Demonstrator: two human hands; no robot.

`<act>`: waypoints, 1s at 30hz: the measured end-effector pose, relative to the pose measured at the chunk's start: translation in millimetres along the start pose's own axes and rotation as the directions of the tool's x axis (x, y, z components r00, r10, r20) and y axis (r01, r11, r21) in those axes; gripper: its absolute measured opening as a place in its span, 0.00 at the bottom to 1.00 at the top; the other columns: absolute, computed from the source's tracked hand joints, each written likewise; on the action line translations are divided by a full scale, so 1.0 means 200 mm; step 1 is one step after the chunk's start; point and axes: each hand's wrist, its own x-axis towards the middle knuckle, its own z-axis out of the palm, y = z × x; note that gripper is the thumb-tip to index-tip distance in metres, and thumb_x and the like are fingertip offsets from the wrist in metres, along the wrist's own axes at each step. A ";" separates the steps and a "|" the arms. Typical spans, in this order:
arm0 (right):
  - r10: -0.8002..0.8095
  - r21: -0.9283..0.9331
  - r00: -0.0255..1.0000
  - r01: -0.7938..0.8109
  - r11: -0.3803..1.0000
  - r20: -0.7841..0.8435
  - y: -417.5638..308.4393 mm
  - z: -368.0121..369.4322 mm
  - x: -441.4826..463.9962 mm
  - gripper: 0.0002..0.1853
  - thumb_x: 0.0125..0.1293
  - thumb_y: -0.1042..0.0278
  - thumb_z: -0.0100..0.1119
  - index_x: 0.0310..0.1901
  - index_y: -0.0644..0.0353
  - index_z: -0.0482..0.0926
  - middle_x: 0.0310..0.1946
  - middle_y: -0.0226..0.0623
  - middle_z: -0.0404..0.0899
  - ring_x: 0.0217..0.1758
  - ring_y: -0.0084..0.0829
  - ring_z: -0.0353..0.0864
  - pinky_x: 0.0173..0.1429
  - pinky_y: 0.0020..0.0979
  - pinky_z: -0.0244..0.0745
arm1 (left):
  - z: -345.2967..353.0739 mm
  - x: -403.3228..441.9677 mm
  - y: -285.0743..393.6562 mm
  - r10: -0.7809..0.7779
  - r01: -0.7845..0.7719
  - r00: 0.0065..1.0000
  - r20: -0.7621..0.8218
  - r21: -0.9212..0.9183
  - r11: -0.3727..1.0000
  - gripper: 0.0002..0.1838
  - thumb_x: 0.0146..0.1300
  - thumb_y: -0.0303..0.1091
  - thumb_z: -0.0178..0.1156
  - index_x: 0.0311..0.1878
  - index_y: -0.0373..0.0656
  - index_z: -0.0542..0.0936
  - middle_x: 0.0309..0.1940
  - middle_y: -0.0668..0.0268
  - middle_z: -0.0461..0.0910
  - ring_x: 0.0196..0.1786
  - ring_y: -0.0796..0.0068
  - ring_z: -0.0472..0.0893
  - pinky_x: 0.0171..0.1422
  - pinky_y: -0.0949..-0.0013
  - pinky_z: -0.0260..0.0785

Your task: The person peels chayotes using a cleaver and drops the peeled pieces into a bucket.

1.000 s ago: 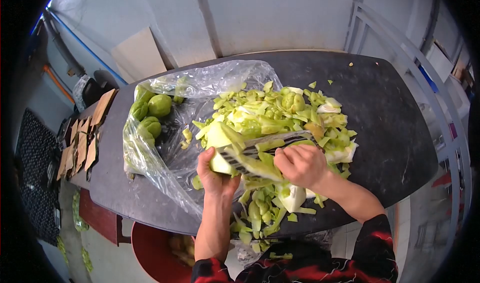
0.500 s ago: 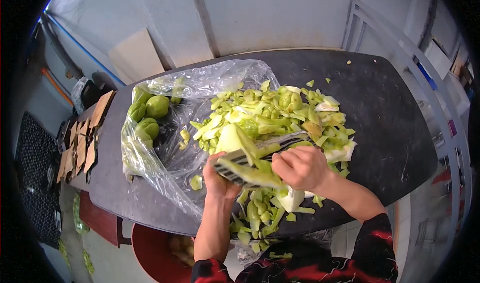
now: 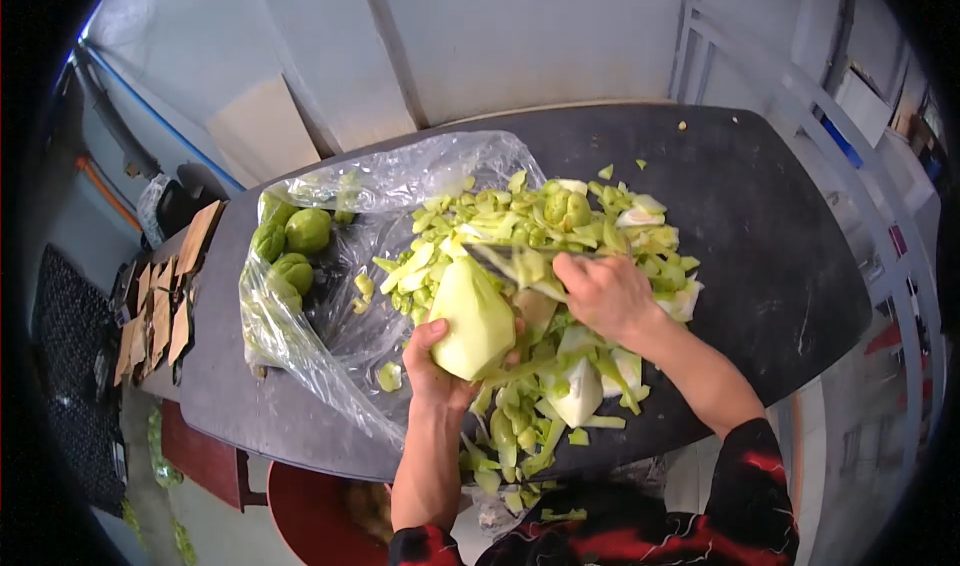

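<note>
My left hand (image 3: 438,371) is wrapped round a peeled, pale green chayote (image 3: 470,324), its narrow end pointing up and away. My right hand (image 3: 608,294) grips the handle of a knife (image 3: 484,255), whose blade reaches left past the top of the chayote. Strips of peel seem to cling around the blade; motion blurs them. Beneath and beyond both hands spreads a heap of green peelings (image 3: 540,211). Among the peelings, close to the table's near edge, lies a pale, peeled piece (image 3: 577,398).
Several unpeeled chayotes (image 3: 308,230) lie in an open clear plastic bag (image 3: 410,171) on the left of the dark table (image 3: 760,236). A red tub (image 3: 305,511) stands below the near edge. At the right is a grey metal railing (image 3: 800,81).
The knife has moved from across the front of the chayote to beyond its top. My right hand has shifted slightly away from me, and the chayote now shows its peeled face.
</note>
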 end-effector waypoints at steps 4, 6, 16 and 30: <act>-0.057 0.101 0.997 0.062 0.993 -0.053 -0.09 -0.07 0.00 0.06 0.59 0.75 0.59 0.31 0.57 0.70 0.16 0.32 0.74 0.18 0.33 0.82 0.20 0.33 0.76 | -0.04 0.01 0.01 0.045 -0.063 0.991 -0.129 -0.144 0.988 0.36 0.57 0.51 0.59 0.66 0.40 0.70 0.53 0.50 0.79 0.52 0.46 0.82 0.41 0.45 0.80; -0.148 0.092 0.982 0.159 0.983 -0.117 -0.13 -0.10 0.00 0.08 0.59 0.73 0.60 0.29 0.56 0.69 0.15 0.28 0.71 0.17 0.29 0.79 0.21 0.31 0.75 | -0.07 0.01 0.01 0.062 -0.097 0.989 -0.135 -0.276 0.956 0.34 0.58 0.52 0.58 0.64 0.40 0.73 0.53 0.52 0.80 0.52 0.51 0.83 0.47 0.46 0.80; -0.311 0.119 0.909 0.354 0.928 -0.279 -0.25 -0.18 -0.01 0.12 0.55 0.81 0.64 0.24 0.59 0.70 0.15 0.28 0.65 0.15 0.28 0.72 0.18 0.30 0.66 | -0.09 0.02 -0.01 0.082 -0.117 0.978 -0.190 -0.179 0.977 0.34 0.58 0.50 0.59 0.64 0.37 0.75 0.56 0.52 0.81 0.56 0.55 0.81 0.62 0.52 0.75; -0.303 0.099 0.919 0.336 0.936 -0.253 -0.20 -0.16 -0.02 0.12 0.61 0.70 0.61 0.25 0.55 0.67 0.16 0.26 0.69 0.17 0.25 0.78 0.20 0.30 0.72 | -0.09 -0.01 -0.03 0.084 -0.109 0.989 -0.121 -0.225 0.968 0.36 0.59 0.53 0.58 0.66 0.37 0.71 0.52 0.50 0.81 0.49 0.52 0.84 0.49 0.49 0.81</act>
